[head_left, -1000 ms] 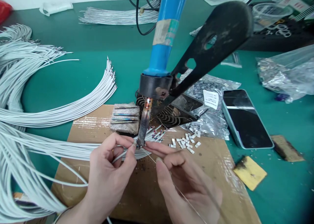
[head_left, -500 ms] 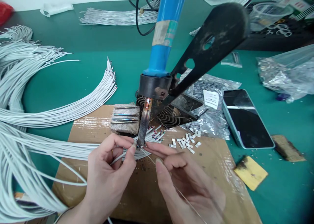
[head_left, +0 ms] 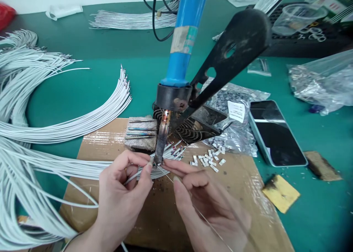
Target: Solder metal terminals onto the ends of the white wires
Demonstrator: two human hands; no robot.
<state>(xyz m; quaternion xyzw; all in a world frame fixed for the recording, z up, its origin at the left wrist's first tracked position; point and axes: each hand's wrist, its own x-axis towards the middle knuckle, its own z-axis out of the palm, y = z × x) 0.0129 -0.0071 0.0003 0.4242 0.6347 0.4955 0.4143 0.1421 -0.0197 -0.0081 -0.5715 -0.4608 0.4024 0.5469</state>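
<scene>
A blue-handled soldering iron (head_left: 182, 49) hangs in a black stand, its tip (head_left: 160, 149) pointing down at a taped cardboard sheet (head_left: 242, 193). My left hand (head_left: 121, 200) pinches the end of a white wire (head_left: 135, 176) right at the tip. My right hand (head_left: 209, 204) holds a thin solder wire (head_left: 204, 219) between thumb and forefinger, its end touching the same spot. A bundle of white wires (head_left: 82, 167) lies under my left hand.
Large fans of white wires (head_left: 68, 123) cover the green table at the left. Small metal terminals (head_left: 208, 160) lie loose on the cardboard. A phone (head_left: 275, 132), plastic bags of parts (head_left: 322, 82), yellow sponge pieces (head_left: 281, 193) and a brown pad with tips (head_left: 140, 132) surround the stand.
My hands and the wire stay nearly still at the iron's tip. The view has shifted very slightly.
</scene>
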